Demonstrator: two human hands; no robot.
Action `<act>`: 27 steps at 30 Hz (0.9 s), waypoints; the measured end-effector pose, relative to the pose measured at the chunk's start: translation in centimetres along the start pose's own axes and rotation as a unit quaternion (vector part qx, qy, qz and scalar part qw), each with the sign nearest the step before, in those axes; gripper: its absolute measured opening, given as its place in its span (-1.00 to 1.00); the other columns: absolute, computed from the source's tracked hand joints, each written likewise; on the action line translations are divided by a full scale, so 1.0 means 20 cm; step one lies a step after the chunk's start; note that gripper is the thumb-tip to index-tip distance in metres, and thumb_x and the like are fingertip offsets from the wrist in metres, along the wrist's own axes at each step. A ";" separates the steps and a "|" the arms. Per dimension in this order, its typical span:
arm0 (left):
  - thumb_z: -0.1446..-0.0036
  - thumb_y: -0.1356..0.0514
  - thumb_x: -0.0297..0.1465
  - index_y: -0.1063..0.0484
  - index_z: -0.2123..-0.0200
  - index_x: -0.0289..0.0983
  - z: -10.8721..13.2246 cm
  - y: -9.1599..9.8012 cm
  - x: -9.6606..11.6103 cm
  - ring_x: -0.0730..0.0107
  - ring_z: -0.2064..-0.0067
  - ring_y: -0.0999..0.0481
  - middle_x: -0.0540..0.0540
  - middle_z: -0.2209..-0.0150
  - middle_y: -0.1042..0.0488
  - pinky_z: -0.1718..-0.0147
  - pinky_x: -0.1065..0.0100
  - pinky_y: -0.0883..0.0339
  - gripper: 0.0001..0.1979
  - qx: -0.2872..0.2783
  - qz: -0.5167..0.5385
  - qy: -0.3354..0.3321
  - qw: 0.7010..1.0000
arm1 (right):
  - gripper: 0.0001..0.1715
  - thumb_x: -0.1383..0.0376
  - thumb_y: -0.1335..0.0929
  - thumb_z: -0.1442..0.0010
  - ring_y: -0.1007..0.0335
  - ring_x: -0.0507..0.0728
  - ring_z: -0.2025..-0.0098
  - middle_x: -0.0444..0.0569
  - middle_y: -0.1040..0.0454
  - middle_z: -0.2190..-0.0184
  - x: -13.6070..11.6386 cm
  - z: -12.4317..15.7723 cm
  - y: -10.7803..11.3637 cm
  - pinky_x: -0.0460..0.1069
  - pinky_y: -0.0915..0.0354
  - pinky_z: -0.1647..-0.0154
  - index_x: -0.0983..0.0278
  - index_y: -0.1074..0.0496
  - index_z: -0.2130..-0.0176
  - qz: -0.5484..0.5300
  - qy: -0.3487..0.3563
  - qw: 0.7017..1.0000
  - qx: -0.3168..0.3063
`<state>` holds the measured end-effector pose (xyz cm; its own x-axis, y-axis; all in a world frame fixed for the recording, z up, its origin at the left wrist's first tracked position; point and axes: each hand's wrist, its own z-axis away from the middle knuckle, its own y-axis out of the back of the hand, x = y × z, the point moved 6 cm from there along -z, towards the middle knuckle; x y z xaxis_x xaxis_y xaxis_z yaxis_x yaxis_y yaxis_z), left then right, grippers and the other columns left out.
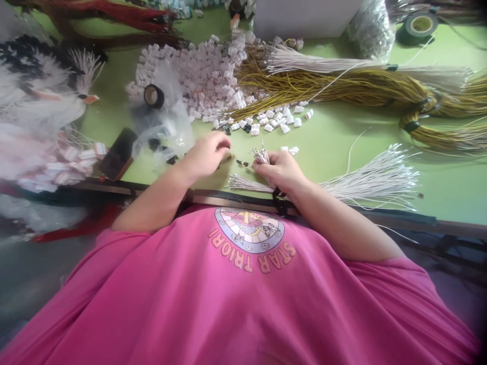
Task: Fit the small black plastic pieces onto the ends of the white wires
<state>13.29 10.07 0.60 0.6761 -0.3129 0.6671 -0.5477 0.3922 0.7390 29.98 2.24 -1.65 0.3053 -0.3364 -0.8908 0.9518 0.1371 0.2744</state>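
My right hand is closed round a bunch of thin white wires, their metal-tipped ends poking up past the thumb. To its left, over the green tabletop, my left hand has its fingers curled with the tips close together; whatever they pinch is too small to make out. Small black connector pieces lie between the two hands. Beneath the right wrist passes a larger bundle of white wires, fanning out to the right, with more ends showing on the left.
Behind the hands spreads a heap of white plastic connectors. Yellow wire bundles stretch to the right. A black tape roll rests on a clear plastic bag. At left lie a dark phone-like object and white wire harnesses.
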 end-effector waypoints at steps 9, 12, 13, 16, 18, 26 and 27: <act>-0.02 -0.19 -0.41 -0.42 0.29 -0.30 0.13 -0.23 0.04 0.56 0.49 -0.35 -0.01 0.43 -0.43 0.45 0.42 -0.28 -0.86 -0.071 0.316 0.043 0.945 | -0.78 0.23 -0.37 0.08 -0.02 -0.06 0.56 -0.18 -0.14 0.66 -0.01 0.00 0.00 -0.07 0.01 0.54 0.36 -0.37 0.53 -0.010 0.012 1.000 0.011; 0.02 -0.23 -0.41 -0.44 0.30 -0.30 0.12 -0.25 0.02 0.55 0.50 -0.34 0.00 0.47 -0.42 0.45 0.40 -0.29 -0.83 -0.070 0.363 0.064 0.927 | -0.80 0.25 -0.37 0.10 -0.03 -0.06 0.56 -0.17 -0.17 0.66 -0.01 0.00 0.00 -0.07 -0.01 0.54 0.37 -0.38 0.52 -0.010 0.010 1.000 0.013; 0.04 -0.24 -0.40 -0.44 0.31 -0.30 0.11 -0.25 0.02 0.55 0.50 -0.35 0.00 0.47 -0.42 0.44 0.40 -0.30 -0.83 -0.071 0.372 0.067 0.923 | -0.80 0.25 -0.37 0.10 -0.03 -0.06 0.56 -0.17 -0.17 0.66 0.00 0.00 0.00 -0.07 -0.01 0.55 0.37 -0.38 0.52 -0.008 0.009 1.000 0.014; 0.10 -0.28 -0.40 -0.43 0.35 -0.31 0.11 -0.25 0.03 0.52 0.44 -0.40 -0.01 0.43 -0.44 0.39 0.38 -0.33 -0.82 -0.070 0.386 0.061 0.918 | -0.80 0.24 -0.37 0.10 -0.02 -0.06 0.56 -0.17 -0.17 0.66 -0.01 0.00 0.00 -0.08 0.00 0.56 0.37 -0.38 0.53 0.003 0.012 1.000 0.014; 0.10 -0.28 -0.40 -0.42 0.36 -0.32 0.11 -0.25 0.04 0.51 0.41 -0.42 -0.03 0.40 -0.45 0.37 0.39 -0.33 -0.81 -0.064 0.387 0.055 0.918 | -0.80 0.24 -0.36 0.09 -0.03 -0.05 0.56 -0.17 -0.17 0.67 0.00 0.00 0.00 -0.08 0.00 0.56 0.38 -0.40 0.52 0.013 0.015 1.000 0.014; 0.07 -0.28 -0.35 -0.46 0.35 -0.31 0.12 -0.24 0.00 0.52 0.51 -0.39 -0.02 0.48 -0.48 0.48 0.42 -0.30 -0.81 -0.050 0.323 0.063 0.943 | -0.80 0.25 -0.34 0.08 -0.07 -0.04 0.54 -0.16 -0.20 0.65 0.00 -0.01 -0.01 -0.08 -0.05 0.53 0.38 -0.43 0.50 0.037 0.032 0.999 0.009; 0.06 -0.28 -0.33 -0.47 0.33 -0.31 0.13 -0.24 0.00 0.51 0.51 -0.40 -0.02 0.48 -0.49 0.47 0.41 -0.30 -0.80 -0.045 0.314 0.062 0.946 | -0.81 0.26 -0.34 0.08 -0.07 -0.04 0.54 -0.17 -0.20 0.65 0.00 -0.01 -0.01 -0.09 -0.05 0.53 0.38 -0.43 0.50 0.040 0.036 0.999 0.007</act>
<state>14.68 6.02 -2.77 0.2866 0.1083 0.9519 -0.8209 0.5401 0.1857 29.82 2.37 -1.67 0.3771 -0.2578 -0.8896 0.9252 0.1481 0.3493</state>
